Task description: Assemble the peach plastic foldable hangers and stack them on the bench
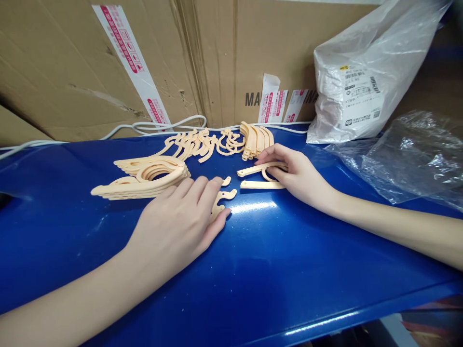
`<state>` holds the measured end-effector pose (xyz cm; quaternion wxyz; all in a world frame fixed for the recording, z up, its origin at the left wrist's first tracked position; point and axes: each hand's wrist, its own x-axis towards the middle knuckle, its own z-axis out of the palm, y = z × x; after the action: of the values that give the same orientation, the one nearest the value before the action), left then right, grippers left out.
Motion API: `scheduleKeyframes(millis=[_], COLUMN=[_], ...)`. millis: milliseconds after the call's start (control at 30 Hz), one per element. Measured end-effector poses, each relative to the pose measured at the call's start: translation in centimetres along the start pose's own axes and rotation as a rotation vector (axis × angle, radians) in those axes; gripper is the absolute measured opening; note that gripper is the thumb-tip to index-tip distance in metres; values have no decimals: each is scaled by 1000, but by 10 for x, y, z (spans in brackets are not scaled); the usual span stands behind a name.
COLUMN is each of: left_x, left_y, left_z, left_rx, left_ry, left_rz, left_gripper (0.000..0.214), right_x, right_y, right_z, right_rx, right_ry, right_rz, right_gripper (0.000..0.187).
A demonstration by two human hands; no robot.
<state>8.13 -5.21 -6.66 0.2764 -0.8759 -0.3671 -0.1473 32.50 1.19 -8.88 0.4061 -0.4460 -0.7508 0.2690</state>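
Hook piece (224,197), peach plastic, centre frame on blue table (275,255): left hand (181,219) lies flat over it, fingers extended together. Curved hanger arm (249,170), right of centre: right hand (294,174) pinches it loosely. Stacked hanger parts (144,177), centre left, untouched.

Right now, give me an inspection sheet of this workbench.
Surface: glossy blue table.
Job's things: all peach plastic; curved stack at left, hook row and upright stack at back, loose strips, small hook.
Clutter: white labelled bag, clear bag, at right.
Grippers: left hand flat on small hook; right hand touching loose strips, grip unclear.
Cables: white cable along the back.
Surroundings: cardboard boxes behind.
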Motion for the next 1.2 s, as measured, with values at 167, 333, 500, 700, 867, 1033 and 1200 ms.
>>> scheduleKeyframes(millis=[167,333,500,700,867,1033,1200], left_x=[0,1,2,-2,-7,-4,0], left_y=[-4,-5,-7,-8,-7,-7,-6], left_z=[4,5,4,1,3,4,3], left_rx=[-117,-188,-416,-739,-793,-665,-583], left_ry=[-81,-102,-55,20,89,18,-63], left_rz=[-28,-27,-43,-199,-230,-220,-144], left_gripper=[32,23,13,11,9,14,27], right_x=[-5,-15,-17,-20,-23,-24,-24], right_y=[-14,-27,-31,-34,-32,-33,-33], right_z=[-1,2,3,3,2,2,1], right_rx=[-307,-639,-681,-633,-675,-717,-726], right_ry=[34,-95,-215,-296,-303,-275,-306], right_rz=[-173,-360,-494,-653,-677,-708,-686], right_gripper=[24,22,30,33,36,32,26])
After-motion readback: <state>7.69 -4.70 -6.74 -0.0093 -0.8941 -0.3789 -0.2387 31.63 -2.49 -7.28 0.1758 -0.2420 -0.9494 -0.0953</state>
